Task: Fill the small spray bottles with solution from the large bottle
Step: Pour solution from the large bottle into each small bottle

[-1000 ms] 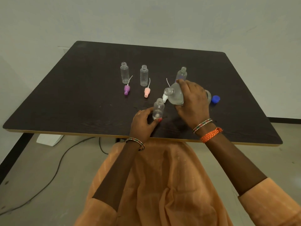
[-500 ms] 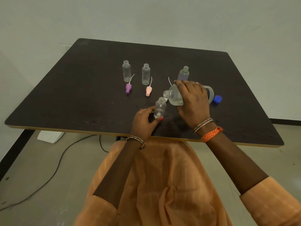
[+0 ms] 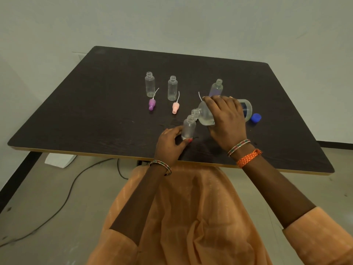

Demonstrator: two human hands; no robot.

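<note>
The large bottle [image 3: 205,114] was clear plastic with a dark blue label at its far end, tipped on its side just right of the frame's centre, its open neck pointing left and sitting right at the mouth of a small bottle [image 3: 188,127] standing upright on the dark table [image 3: 95,115]. That small bottle was clear, uncapped, with a pale patch at its base. Three more small clear bottles stood uncapped further up the frame — one [image 3: 150,84] at upper left of the group, one [image 3: 172,88] beside it, one [image 3: 217,87] behind the right hand. A purple spray cap [image 3: 152,104] and a pink spray cap [image 3: 175,107] lay in front of the first two, each with a thin white tube; a blue cap [image 3: 256,118] lay just right of the large bottle. Much of the large bottle's body was hidden under the right hand, and any stream of liquid was too faint to make out. The right hand [image 3: 226,119] was curled over the large bottle from above, gripping it. The left hand [image 3: 170,144] pinched the small bottle's base — thumb in front, fingers behind — with its wrist near the table's front edge.
</note>
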